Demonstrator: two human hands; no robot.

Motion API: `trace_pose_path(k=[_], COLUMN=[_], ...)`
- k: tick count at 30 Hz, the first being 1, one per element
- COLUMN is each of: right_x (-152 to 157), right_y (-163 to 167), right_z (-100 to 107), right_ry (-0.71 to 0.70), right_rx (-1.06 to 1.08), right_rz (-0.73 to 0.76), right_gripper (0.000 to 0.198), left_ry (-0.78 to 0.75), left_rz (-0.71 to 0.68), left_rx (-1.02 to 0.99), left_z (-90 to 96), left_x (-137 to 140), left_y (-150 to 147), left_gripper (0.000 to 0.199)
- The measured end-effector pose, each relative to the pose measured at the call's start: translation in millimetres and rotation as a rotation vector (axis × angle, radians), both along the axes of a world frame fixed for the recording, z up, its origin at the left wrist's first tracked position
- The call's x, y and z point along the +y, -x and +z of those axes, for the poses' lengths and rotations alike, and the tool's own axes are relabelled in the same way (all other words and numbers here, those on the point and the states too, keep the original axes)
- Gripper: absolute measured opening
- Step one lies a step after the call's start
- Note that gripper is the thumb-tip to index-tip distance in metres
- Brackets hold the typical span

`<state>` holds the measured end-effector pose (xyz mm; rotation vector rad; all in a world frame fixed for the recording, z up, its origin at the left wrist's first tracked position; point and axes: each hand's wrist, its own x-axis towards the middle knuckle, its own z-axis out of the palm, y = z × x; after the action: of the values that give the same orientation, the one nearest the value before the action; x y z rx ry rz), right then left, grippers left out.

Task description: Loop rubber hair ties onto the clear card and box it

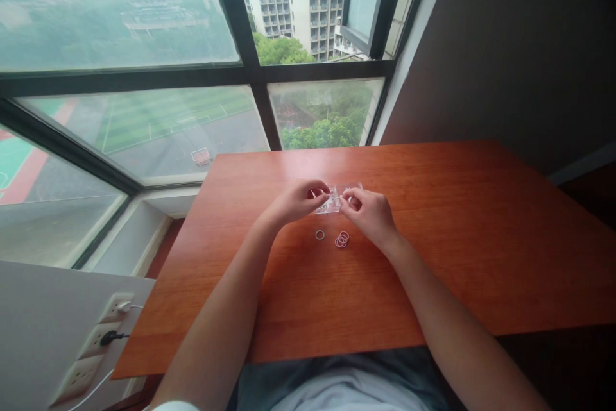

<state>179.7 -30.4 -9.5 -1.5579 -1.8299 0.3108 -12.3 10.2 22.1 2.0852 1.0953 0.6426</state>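
Over a clear plastic box (329,208), my left hand (302,198) has its thumb and forefinger closed in a pinch. Facing it, my right hand (369,211) also pinches, its fingertips close to the left ones. A small pale thing shows between the two sets of fingertips, too small to name. The hands partly cover the box, so its contents are hard to see. Nearer to me on the table lies a single pale ring, like a hair tie (320,240). To its right, several pink hair ties (342,240) overlap in a little pile.
The brown wooden table (462,257) reaches from my lap to the window frame (317,71). A dark wall (500,52) rises on the right. Low on the left, wall sockets (91,340) hold a white plug and a black plug (110,337).
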Motion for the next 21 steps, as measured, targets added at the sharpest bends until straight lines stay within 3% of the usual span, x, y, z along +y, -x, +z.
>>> trace_pose_path(k=[21], right_x=[0.5], right_y=[0.3], right_z=[-1.8], right_ry=[0.022], right_rx=[-0.036], right_rz=[0.008], right_gripper=[0.013], left_ry=[-0.062], left_rz=[-0.058], left_rx=[0.019], left_z=[-8.3], left_x=[-0.9], left_y=[-11.1], left_gripper=[0.014])
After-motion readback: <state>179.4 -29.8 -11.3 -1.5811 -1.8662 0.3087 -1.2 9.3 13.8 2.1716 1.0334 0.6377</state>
